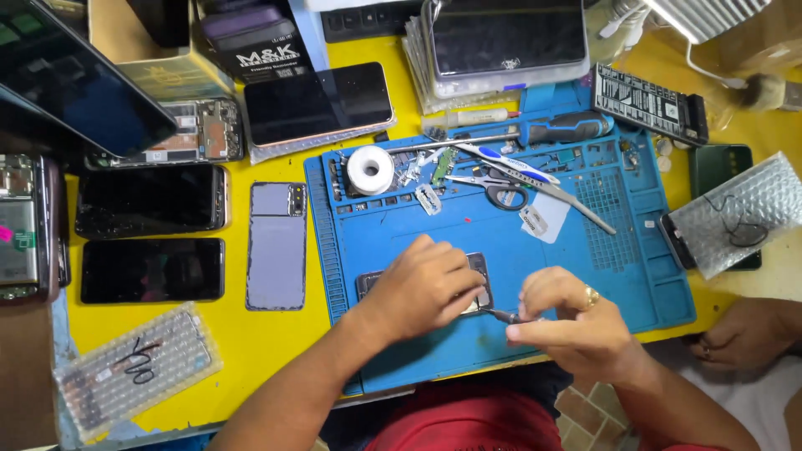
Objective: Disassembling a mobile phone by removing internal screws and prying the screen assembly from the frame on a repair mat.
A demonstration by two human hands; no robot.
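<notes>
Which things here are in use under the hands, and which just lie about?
In use: left hand pressing the opened phone; right hand holding a thin dark tool; blue work mat.
Lying about: scissors, tape roll, lilac phone back, screwdriver.

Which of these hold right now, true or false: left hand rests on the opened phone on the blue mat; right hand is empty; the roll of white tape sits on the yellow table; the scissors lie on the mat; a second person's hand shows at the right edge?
1. The left hand rests on the opened phone on the blue mat. True.
2. The right hand is empty. False: it pinches a thin dark tool whose tip points at the phone.
3. The roll of white tape sits on the yellow table. False: it sits on the mat's upper left part.
4. The scissors lie on the mat. True.
5. Another person's hand shows at the right edge. True.
</notes>
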